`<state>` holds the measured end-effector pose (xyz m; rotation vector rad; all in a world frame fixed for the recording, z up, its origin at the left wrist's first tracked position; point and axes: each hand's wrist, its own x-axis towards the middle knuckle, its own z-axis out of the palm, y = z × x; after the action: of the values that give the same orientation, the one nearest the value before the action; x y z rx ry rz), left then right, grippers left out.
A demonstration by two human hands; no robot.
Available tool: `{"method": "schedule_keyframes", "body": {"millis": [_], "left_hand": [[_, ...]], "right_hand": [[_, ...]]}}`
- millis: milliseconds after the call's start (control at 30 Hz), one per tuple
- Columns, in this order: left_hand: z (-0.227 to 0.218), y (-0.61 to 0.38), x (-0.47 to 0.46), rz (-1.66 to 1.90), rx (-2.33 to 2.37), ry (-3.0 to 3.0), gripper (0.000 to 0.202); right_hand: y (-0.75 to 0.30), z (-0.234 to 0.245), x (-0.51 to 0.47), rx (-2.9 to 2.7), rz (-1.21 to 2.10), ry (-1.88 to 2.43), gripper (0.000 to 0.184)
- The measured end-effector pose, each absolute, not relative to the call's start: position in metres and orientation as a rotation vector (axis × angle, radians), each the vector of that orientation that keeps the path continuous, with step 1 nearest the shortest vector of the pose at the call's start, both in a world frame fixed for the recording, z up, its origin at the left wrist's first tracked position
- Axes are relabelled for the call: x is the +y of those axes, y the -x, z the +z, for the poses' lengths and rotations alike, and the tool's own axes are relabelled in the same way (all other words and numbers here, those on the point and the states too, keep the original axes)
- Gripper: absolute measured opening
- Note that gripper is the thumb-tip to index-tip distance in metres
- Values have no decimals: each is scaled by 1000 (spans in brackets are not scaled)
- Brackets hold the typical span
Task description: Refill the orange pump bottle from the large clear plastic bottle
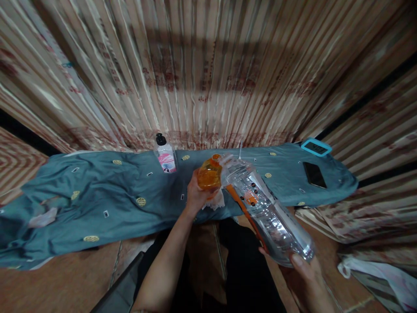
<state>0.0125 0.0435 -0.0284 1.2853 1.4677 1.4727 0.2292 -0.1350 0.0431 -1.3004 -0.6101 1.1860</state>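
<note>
small bottle (pixel 209 174): amber | cloth (pixel 166 191): teal | curtain (pixel 190 108): beige, red prints

Looks like a home — printed curtains (pixel 202 74), tiled floor (pixel 71 287).

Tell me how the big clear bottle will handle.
The big clear bottle may flex when squeezed; its see-through walls look thin. Its shiny surface could be slippery. With the right hand gripping near the base, the far end might dip.

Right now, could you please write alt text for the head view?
A person's left grip holds an orange bottle; the right grip holds a tilted clear bottle, its neck beside the orange one's mouth. A pink-labelled bottle, phone and blue display sit on teal cloth.
</note>
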Motion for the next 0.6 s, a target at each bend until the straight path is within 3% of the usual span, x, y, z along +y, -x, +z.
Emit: {"method": "schedule_keyframes", "body": {"millis": [367,500,600], "left_hand": [[-25,-13,42,1437,1450,-1261,70],[-25,-13,43,1444,1448,-1253,72],[-27,-14,43,1464,1447,-1265,71]], "right_hand": [[-225,47,-135,-564,1170,1283,70],[-225,45,-136,-566,1172,1268,78],[-227,43,-136,-576,1162,1268,68]]}}
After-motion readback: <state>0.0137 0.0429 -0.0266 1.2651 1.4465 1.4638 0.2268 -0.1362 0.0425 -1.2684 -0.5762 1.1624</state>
